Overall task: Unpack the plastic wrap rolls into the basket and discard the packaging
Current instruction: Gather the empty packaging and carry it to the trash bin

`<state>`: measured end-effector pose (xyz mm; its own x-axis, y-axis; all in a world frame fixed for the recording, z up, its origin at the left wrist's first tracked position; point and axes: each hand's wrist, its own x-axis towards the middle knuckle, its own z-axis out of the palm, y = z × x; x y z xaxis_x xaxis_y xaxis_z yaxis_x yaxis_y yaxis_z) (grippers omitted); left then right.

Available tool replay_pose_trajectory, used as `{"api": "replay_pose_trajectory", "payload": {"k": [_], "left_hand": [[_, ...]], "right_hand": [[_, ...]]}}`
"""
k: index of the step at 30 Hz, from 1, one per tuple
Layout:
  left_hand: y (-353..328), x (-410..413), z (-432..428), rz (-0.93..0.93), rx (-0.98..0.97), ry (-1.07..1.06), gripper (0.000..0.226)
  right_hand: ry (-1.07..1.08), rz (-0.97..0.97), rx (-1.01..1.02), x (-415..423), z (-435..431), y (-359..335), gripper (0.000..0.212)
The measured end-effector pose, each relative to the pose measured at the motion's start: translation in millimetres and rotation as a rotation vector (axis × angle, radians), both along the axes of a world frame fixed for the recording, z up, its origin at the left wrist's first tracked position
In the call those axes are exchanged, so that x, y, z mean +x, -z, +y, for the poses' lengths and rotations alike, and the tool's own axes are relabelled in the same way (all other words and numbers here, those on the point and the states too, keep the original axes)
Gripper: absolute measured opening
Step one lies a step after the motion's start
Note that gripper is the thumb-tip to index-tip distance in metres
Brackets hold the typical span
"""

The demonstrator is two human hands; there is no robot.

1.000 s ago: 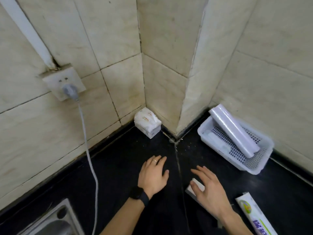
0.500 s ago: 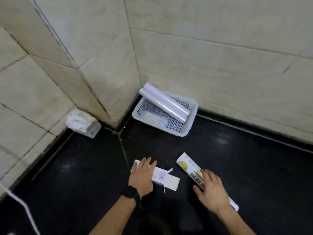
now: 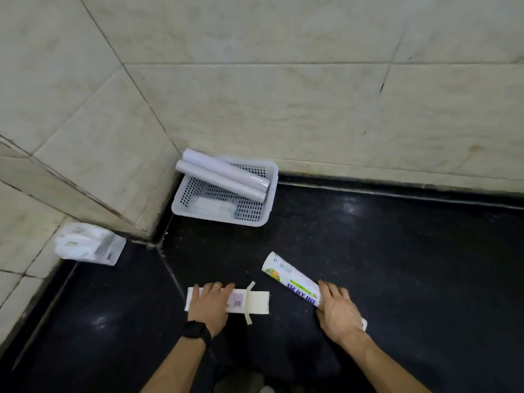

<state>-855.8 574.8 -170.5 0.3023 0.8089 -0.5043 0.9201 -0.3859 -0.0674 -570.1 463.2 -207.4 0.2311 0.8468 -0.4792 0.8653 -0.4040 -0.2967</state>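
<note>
A white perforated basket stands in the corner against the tiled wall, with two bare plastic wrap rolls leaning across its far rim. A flat white package lies on its floor. On the black counter, my left hand rests flat on a long white box with a loose tape strip across it. My right hand grips the near end of a printed packaged wrap roll, which lies at an angle on the counter.
A white plastic pack sits against the left wall at the foot of a tiled column. The black counter stretches to the right along the wall. My left wrist wears a dark watch.
The view swung right from the socket and sink corner toward the basket. My left hand went onto the white box and my right hand closed around the printed roll's end.
</note>
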Motion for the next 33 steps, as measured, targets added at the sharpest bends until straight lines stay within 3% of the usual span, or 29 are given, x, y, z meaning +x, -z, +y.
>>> {"api": "replay_pose_trajectory", "payload": {"k": [3, 5, 8, 15, 17, 23, 27, 33], "left_hand": [[-1, 1, 6, 0.007, -0.019, 0.015, 0.06], [-6, 6, 12, -0.026, -0.015, -0.02, 0.074], [-20, 23, 23, -0.133, 0.025, 0.008, 0.092], [-48, 117, 42, -0.389, -0.011, 0.19, 0.093], [-59, 157, 20, -0.454, -0.103, 0.268, 0.095], [-76, 276, -71, -0.558, -0.353, 0.521, 0.045], [-92, 349, -155, -0.595, -0.413, 0.738, 0.047], [-98, 437, -308, -0.533, -0.495, 1.024, 0.055]], "right_hand": [[0.023, 0.035, 0.007, 3, 0, -5, 0.063], [0.101, 0.075, 0.007, 4, -2, -12, 0.054], [0.257, 0.187, 0.006, 7, -17, -26, 0.045], [0.718, 0.302, 0.207, 31, -96, -69, 0.037], [0.881, 0.323, 0.3, 39, -129, -85, 0.033], [1.373, 0.331, 0.585, 59, -243, -110, 0.026], [1.628, 0.33, 0.741, 58, -332, -117, 0.02], [1.934, 0.279, 0.8, 47, -471, -108, 0.013]]}}
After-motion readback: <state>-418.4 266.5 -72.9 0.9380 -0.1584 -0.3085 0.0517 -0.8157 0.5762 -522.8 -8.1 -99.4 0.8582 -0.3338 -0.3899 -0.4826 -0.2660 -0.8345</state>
